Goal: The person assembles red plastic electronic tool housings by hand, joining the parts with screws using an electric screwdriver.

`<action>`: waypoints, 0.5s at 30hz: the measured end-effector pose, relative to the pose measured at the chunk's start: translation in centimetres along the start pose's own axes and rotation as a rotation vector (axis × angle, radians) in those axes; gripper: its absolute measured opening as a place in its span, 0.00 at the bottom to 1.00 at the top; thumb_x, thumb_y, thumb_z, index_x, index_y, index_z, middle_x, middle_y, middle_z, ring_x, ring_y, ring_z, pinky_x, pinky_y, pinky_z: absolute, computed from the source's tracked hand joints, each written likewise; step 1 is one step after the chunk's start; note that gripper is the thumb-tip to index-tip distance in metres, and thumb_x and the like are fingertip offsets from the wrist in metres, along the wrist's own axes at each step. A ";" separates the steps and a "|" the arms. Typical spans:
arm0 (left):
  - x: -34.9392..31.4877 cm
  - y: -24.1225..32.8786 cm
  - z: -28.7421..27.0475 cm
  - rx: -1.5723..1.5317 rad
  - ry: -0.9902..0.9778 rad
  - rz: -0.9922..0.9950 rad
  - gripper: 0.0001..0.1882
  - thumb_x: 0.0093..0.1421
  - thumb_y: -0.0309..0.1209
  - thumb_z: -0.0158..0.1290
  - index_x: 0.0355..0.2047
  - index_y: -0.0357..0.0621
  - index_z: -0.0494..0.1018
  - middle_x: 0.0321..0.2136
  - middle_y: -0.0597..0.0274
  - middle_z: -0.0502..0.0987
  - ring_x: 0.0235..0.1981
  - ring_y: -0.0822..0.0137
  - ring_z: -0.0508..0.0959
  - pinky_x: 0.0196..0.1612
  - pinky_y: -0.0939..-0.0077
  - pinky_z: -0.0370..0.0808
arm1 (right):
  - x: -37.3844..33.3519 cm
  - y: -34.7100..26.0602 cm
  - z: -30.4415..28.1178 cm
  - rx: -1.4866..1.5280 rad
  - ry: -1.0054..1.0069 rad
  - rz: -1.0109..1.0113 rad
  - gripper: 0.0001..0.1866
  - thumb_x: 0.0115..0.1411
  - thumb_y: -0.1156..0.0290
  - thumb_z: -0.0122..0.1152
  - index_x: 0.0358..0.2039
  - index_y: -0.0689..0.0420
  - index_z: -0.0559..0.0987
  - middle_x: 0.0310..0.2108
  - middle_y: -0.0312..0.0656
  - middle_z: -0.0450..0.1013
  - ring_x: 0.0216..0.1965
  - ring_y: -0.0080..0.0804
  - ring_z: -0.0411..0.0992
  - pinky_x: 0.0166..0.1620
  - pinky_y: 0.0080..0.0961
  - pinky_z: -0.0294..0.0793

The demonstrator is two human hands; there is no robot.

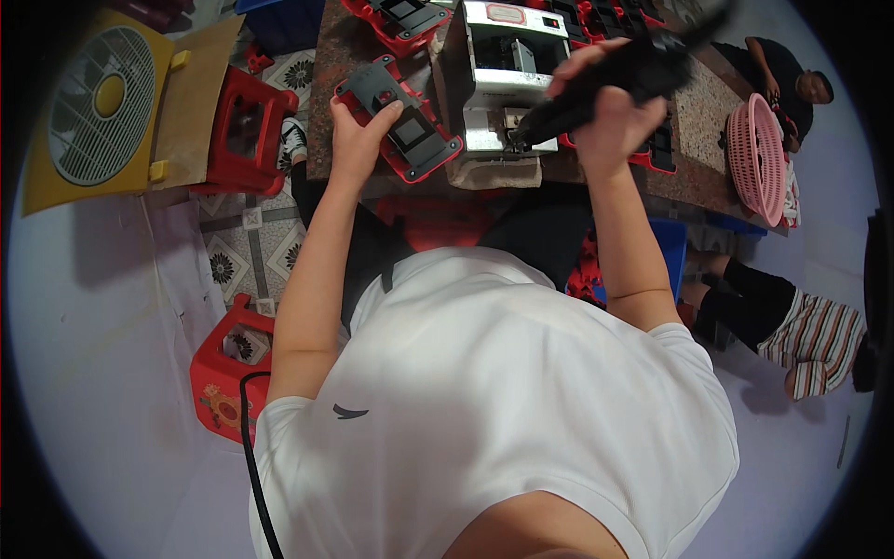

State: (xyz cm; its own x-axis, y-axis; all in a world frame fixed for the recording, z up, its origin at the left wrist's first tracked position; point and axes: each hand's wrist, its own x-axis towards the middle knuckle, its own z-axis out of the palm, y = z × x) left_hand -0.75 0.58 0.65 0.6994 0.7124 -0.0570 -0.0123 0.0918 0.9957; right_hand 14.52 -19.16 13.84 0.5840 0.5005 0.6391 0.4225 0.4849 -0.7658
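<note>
My left hand (pixel 361 138) grips the near-left side of a red-and-black plastic housing (pixel 407 130), its thumb laid across the black face. The housing lies tilted near the front edge of the table. My right hand (pixel 615 116) is wrapped round a black electric screwdriver (pixel 596 98), partly smeared by motion. The screwdriver slants down to the left, and its tip meets the front of a silver-white screw feeder (pixel 503 88). Whether a screw sits on the tip is too small to tell. A piece of cardboard (pixel 503 174) lies under the feeder.
More red-and-black housings (pixel 396 20) lie at the back left and behind my right hand on the speckled stone table (pixel 321 102). A pink basket (pixel 756 158) stands at the right end. Red stools (pixel 247 130) and a yellow fan (pixel 98 107) are on the left. Two other people are at the right.
</note>
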 end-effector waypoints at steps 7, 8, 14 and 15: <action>0.1 -0.1 -0.2 0.050 -0.014 0.027 0.33 0.50 0.37 0.64 0.49 0.37 0.59 0.46 0.51 0.71 0.47 0.62 0.73 0.52 0.70 0.70 | -0.9 -0.6 -0.1 -0.069 0.028 -0.047 0.33 0.56 0.47 0.62 0.46 0.65 0.66 0.29 0.50 0.71 0.26 0.36 0.74 0.29 0.30 0.78; 0.1 0.0 -0.1 0.027 -0.019 0.011 0.33 0.50 0.37 0.64 0.49 0.37 0.59 0.46 0.51 0.71 0.47 0.62 0.73 0.52 0.70 0.70 | -1.2 -0.6 -0.1 -0.071 0.027 -0.047 0.33 0.56 0.47 0.62 0.46 0.65 0.66 0.29 0.50 0.71 0.26 0.36 0.74 0.29 0.30 0.78; 0.1 0.1 0.0 0.024 -0.019 0.027 0.34 0.50 0.37 0.64 0.50 0.37 0.59 0.46 0.51 0.71 0.47 0.63 0.74 0.51 0.71 0.70 | -1.7 -0.2 0.2 -0.094 0.023 -0.068 0.32 0.57 0.48 0.62 0.46 0.65 0.65 0.29 0.50 0.71 0.26 0.35 0.73 0.29 0.29 0.77; 0.1 0.2 0.0 0.024 -0.023 0.027 0.34 0.50 0.37 0.64 0.50 0.37 0.59 0.46 0.51 0.71 0.47 0.63 0.74 0.51 0.71 0.70 | -1.3 0.0 0.1 -0.097 0.019 -0.057 0.31 0.58 0.48 0.62 0.45 0.64 0.65 0.28 0.49 0.72 0.25 0.34 0.73 0.29 0.27 0.77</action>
State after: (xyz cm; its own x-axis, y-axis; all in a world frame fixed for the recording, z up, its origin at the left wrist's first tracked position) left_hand -0.68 0.63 0.87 0.7156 0.6980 -0.0284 -0.0149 0.0559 0.9983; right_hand 13.69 -19.75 12.98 0.5695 0.4599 0.6813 0.5202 0.4401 -0.7319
